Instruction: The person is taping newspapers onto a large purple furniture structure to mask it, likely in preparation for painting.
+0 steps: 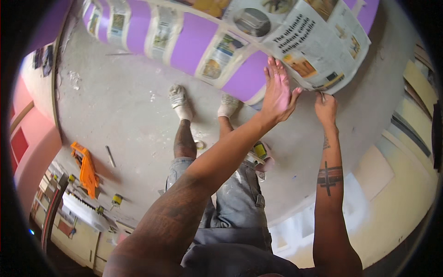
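A long purple panel (193, 42) with pale masking tape and newspaper strips crosses the top of the view. Over its right end lies a larger newspaper sheet (339, 57), its lower corner hanging past the panel's edge. My left hand (280, 94), pink paint on it, rests with fingers stretched out along the edge where the sheet meets the purple. Just to the right, my right hand (326, 107) is closed, pinching the bottom edge of the newspaper between thumb and fingers.
My shoes (177, 97) stand on the paint-spotted grey floor (138, 115) below the panel. An orange plastic object (86, 170) and a short rod (110, 156) lie at left. Pale boards (378, 203) lean at right, and a curved pink piece (39, 143) stands far left.
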`<state>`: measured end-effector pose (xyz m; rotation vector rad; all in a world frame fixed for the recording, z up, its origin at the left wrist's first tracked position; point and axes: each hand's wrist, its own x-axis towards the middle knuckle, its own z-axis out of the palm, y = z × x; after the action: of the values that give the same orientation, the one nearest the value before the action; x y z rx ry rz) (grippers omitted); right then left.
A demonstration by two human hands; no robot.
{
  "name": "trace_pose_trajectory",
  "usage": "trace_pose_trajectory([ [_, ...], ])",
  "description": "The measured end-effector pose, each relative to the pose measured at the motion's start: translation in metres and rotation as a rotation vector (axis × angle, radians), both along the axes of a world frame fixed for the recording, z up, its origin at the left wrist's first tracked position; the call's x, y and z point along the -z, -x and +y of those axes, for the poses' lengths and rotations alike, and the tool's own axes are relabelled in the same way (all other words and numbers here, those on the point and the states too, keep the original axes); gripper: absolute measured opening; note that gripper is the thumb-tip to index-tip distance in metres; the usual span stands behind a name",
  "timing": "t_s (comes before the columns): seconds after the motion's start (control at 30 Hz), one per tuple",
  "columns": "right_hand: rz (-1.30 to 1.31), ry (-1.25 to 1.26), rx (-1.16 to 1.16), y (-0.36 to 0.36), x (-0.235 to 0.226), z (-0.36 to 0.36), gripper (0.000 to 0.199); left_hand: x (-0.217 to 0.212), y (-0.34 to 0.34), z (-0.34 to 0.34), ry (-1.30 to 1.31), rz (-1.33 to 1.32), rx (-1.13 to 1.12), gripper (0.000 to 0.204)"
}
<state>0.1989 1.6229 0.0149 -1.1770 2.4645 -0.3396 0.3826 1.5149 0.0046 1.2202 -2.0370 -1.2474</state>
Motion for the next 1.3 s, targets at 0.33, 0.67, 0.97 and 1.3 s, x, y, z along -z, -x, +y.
trace_pose_trajectory([
  [0.33, -0.125, 0.062, 0.005, 0.002, -0.006, 0.011, 0.018, 0.017, 0.006, 0.024, -0.069, 0.003, 0.113, 0.043],
  [0.67, 0.024, 0.161, -0.160, 0.007, -0.011, 0.014, 0.015, 0.036, 0.049, 0.016, 0.141, -0.118, 0.266, 0.033],
  [0.97, 0.186, -0.227, -0.226, 0.008, -0.002, -0.002, 0.017, 0.029, 0.051, 0.006, 0.106, -0.173, 0.320, 0.031],
  [1.3, 0.318, -0.864, 0.067, 0.135, -0.016, 0.097, 0.021, 0.022, 0.063, 0.020, -0.027, -0.247, 0.156, 0.028],
])
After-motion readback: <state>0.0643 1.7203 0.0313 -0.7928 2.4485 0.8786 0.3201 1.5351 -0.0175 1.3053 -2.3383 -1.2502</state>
